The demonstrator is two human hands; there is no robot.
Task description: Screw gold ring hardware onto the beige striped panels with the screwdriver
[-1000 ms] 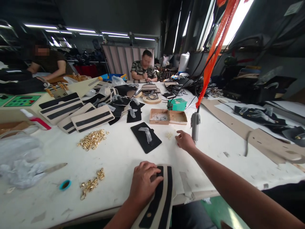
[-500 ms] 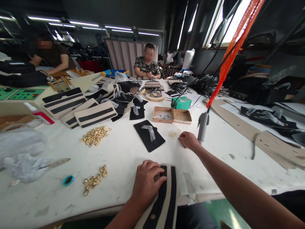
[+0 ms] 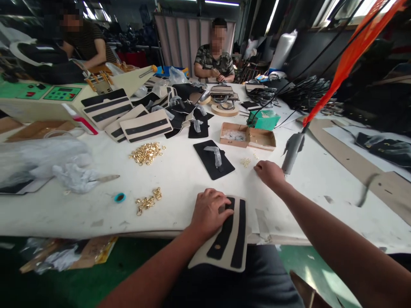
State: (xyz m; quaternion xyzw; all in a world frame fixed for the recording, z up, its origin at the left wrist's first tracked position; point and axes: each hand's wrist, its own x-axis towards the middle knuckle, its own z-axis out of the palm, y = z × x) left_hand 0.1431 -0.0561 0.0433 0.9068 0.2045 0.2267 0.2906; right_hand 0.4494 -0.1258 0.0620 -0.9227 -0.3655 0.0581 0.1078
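Panel of beige material with two black stripes (image 3: 233,239) lies at lower centre, overhanging the near edge of the white bench (image 3: 180,182). The left hand (image 3: 210,211) presses flat on its upper end, fingers loosely spread, forearm rising from the bottom edge. Right of centre, the right hand (image 3: 269,173) reaches out on a straight arm, fingers curled down to the bench near small gold fittings (image 3: 246,161); whether it pinches one cannot be told. A grey hanging tool (image 3: 291,147) is just beside it.

Cream panel (image 3: 229,239) with black stripes, gold fittings (image 3: 147,152), green box (image 3: 263,120), orange strap (image 3: 349,57)
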